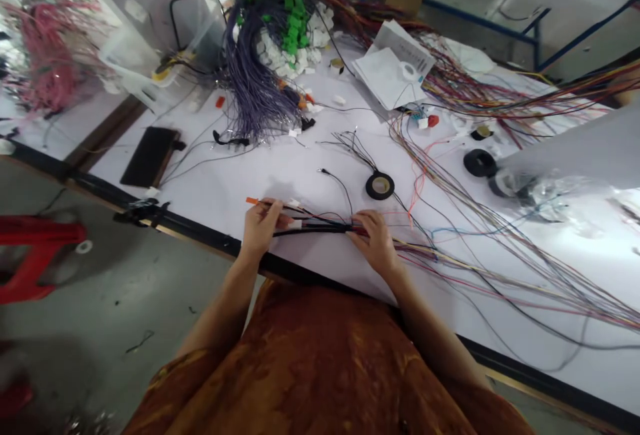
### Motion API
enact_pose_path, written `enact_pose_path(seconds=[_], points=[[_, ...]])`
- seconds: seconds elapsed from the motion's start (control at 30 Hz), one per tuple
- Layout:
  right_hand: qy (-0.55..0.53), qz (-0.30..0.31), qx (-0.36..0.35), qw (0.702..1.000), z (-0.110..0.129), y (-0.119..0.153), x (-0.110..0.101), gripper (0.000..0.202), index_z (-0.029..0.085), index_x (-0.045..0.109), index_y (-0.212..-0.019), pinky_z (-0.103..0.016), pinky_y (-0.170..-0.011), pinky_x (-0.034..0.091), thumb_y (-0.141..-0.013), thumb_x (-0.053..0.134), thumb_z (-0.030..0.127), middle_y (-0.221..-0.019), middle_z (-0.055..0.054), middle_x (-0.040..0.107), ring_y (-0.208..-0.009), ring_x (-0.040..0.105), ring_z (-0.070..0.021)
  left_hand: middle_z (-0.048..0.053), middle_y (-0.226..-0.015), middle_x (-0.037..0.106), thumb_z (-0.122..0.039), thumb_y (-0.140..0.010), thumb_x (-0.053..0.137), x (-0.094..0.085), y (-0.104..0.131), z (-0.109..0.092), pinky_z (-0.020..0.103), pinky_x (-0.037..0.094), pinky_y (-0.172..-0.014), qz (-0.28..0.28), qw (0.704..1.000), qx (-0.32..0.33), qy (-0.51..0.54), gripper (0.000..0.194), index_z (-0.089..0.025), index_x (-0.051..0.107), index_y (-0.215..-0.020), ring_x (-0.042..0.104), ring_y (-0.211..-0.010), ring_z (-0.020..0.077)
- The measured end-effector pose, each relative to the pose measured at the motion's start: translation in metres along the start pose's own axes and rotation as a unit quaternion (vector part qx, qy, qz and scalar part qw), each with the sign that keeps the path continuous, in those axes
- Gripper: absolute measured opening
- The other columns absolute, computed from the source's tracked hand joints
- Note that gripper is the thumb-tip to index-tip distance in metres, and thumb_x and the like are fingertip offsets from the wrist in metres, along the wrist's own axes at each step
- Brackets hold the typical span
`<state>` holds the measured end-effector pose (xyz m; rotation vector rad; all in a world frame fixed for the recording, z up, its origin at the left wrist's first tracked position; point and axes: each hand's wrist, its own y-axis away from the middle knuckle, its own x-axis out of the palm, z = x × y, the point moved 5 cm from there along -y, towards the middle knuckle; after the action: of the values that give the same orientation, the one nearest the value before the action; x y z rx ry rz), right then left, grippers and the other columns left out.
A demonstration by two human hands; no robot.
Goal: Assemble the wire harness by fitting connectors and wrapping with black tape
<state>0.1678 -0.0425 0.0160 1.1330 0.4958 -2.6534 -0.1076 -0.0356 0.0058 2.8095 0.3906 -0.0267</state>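
Near the table's front edge lies a wire bundle (320, 224), partly wrapped in black, stretched between my two hands. My left hand (262, 223) is closed around its left end, where an orange connector (252, 201) and white connectors stick out. My right hand (374, 237) pinches the bundle farther right, at the dark wrapped part. From there loose wires of several colours fan out to the right. Just beyond my right hand sits a roll of black tape (380, 185). A thin black lead (340, 180) with a metal tip curves up from the bundle.
Purple wires (250, 68) with green connectors (295, 15) are heaped at the back. Papers (393, 75) lie right of them. A dark phone-like slab (149, 157) rests at left. More black tape (480, 163) stands near a pale post (580, 151). Long wires (525, 221) cover the right side.
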Motion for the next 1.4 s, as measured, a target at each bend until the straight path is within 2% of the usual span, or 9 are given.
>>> enact_pose_path(seconds=[0.2, 0.3, 0.4, 0.5, 0.67, 0.93, 1.03, 1.17, 1.4], points=[[0.026, 0.012, -0.002, 1.000, 0.016, -0.002, 0.014, 0.027, 0.019, 0.065, -0.117, -0.044, -0.096, 0.046, -0.093, 0.059, 0.030, -0.115, -0.011, 0.063, -0.107, 0.056, -0.0262, 0.001, -0.057, 0.062, -0.048, -0.084, 0.058, -0.035, 0.016, 0.004, 0.027, 0.045, -0.048, -0.043, 0.980, 0.004, -0.195, 0.034, -0.015, 0.062, -0.093, 0.054, -0.044, 0.0141], [0.018, 0.034, -0.018, 0.999, 0.022, -0.011, 0.023, 0.022, 0.020, 0.067, -0.112, -0.043, -0.094, 0.046, -0.093, 0.058, 0.028, -0.111, -0.010, 0.065, -0.105, 0.057, -0.0256, 0.008, -0.088, 0.069, -0.045, -0.083, 0.063, -0.045, 0.022, -0.009, 0.033, 0.049, -0.064, -0.051, 0.911, 0.081, -0.401, 0.035, -0.016, 0.062, -0.104, 0.060, -0.062, 0.0175], [0.016, 0.031, -0.004, 0.999, 0.021, -0.014, 0.026, 0.026, 0.021, 0.065, -0.117, -0.044, -0.094, 0.046, -0.093, 0.057, 0.026, -0.114, -0.010, 0.065, -0.107, 0.057, -0.0263, 0.012, -0.112, 0.065, -0.040, -0.085, 0.064, -0.048, 0.021, -0.014, 0.039, 0.049, -0.080, 0.000, 0.830, 0.132, -0.543, 0.032, -0.019, 0.061, -0.109, 0.063, -0.091, 0.0266], [0.024, 0.022, 0.008, 0.999, 0.022, -0.015, 0.027, 0.035, 0.021, 0.061, -0.127, -0.045, -0.095, 0.046, -0.093, 0.055, 0.025, -0.118, -0.012, 0.065, -0.110, 0.056, -0.0275, 0.013, -0.114, 0.065, -0.030, -0.089, 0.058, -0.042, 0.016, -0.014, 0.043, 0.047, -0.088, 0.088, 0.771, 0.197, -0.599, 0.022, -0.019, 0.064, -0.108, 0.058, -0.107, 0.0320], [0.036, 0.033, 0.007, 0.999, 0.024, -0.020, 0.035, 0.034, 0.018, 0.064, -0.126, -0.043, -0.093, 0.046, -0.094, 0.056, 0.025, -0.115, -0.012, 0.067, -0.106, 0.058, -0.0268, 0.017, -0.108, 0.066, -0.021, -0.092, 0.048, -0.030, -0.002, -0.019, 0.047, 0.045, -0.086, 0.168, 0.696, 0.259, -0.648, 0.021, -0.015, 0.065, -0.102, 0.058, -0.103, 0.0342], [-0.004, 0.032, 0.023, 0.999, 0.019, -0.026, 0.040, 0.017, 0.019, 0.073, -0.097, -0.033, -0.086, 0.047, -0.093, 0.056, 0.020, -0.094, -0.008, 0.068, -0.092, 0.062, -0.0192, 0.015, -0.136, 0.057, -0.026, -0.094, 0.046, -0.035, -0.045, -0.047, 0.046, 0.041, -0.099, 0.160, 0.723, 0.332, -0.585, 0.028, -0.017, 0.064, -0.112, 0.051, -0.123, 0.0316], [0.000, 0.026, 0.024, 0.999, 0.019, -0.025, 0.039, 0.016, 0.018, 0.072, -0.098, -0.033, -0.087, 0.047, -0.093, 0.057, 0.020, -0.094, -0.008, 0.068, -0.092, 0.061, -0.0190, 0.014, -0.121, 0.064, -0.030, -0.094, 0.047, -0.033, -0.059, -0.038, 0.043, 0.042, -0.095, 0.200, 0.709, 0.329, -0.591, 0.033, -0.017, 0.062, -0.121, 0.056, -0.114, 0.0302], [0.022, 0.029, 0.038, 0.999, 0.018, -0.025, 0.041, 0.017, 0.017, 0.073, -0.096, -0.033, -0.085, 0.047, -0.094, 0.057, 0.020, -0.093, -0.008, 0.067, -0.091, 0.061, -0.0197, 0.011, -0.103, 0.067, -0.036, -0.094, 0.049, -0.031, -0.074, -0.040, 0.044, 0.042, -0.091, 0.230, 0.679, 0.350, -0.603, 0.028, -0.021, 0.071, -0.101, 0.059, -0.102, 0.0290], [0.032, 0.016, 0.054, 0.998, 0.020, -0.024, 0.042, 0.022, 0.019, 0.075, -0.098, -0.034, -0.084, 0.048, -0.096, 0.053, 0.023, -0.093, -0.008, 0.067, -0.091, 0.059, -0.0209, 0.011, -0.104, 0.065, -0.030, -0.094, 0.048, -0.008, -0.099, -0.062, 0.047, 0.040, -0.096, 0.210, 0.668, 0.375, -0.608, 0.027, -0.019, 0.073, -0.096, 0.056, -0.104, 0.0288]])
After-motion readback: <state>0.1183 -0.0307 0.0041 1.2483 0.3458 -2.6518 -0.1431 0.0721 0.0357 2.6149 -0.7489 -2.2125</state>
